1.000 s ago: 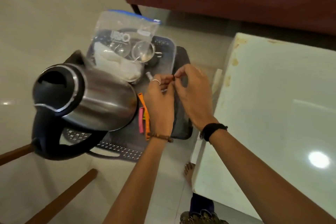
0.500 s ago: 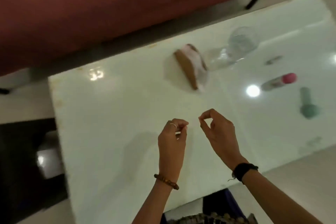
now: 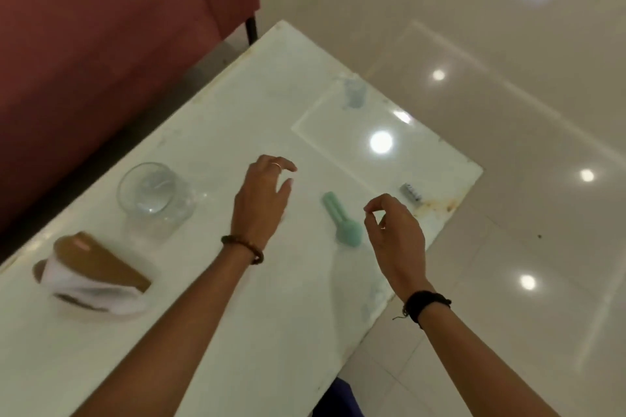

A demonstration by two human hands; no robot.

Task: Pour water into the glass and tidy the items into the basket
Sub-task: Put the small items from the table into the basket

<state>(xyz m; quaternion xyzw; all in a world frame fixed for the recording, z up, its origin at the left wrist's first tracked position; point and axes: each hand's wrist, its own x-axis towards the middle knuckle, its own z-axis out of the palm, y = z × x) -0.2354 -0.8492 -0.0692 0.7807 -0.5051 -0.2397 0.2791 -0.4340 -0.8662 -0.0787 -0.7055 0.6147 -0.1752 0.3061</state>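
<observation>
Glass [image 3: 154, 195] stands upright on the white table [image 3: 237, 332], at its left side near the sofa [image 3: 101, 44]; left hand [image 3: 262, 201] hovers just right of it, fingers loosely spread, holding nothing; right hand [image 3: 394, 235] hovers beside the green tool [image 3: 342, 222], thumb and forefinger pinched together, contents not discernible; blurred brown holder [image 3: 98, 272] lies nearer the left edge.

White table [image 3: 237, 315] — glass [image 3: 152, 195], green tool [image 3: 343, 222], brown holder [image 3: 98, 267] on it.
</observation>
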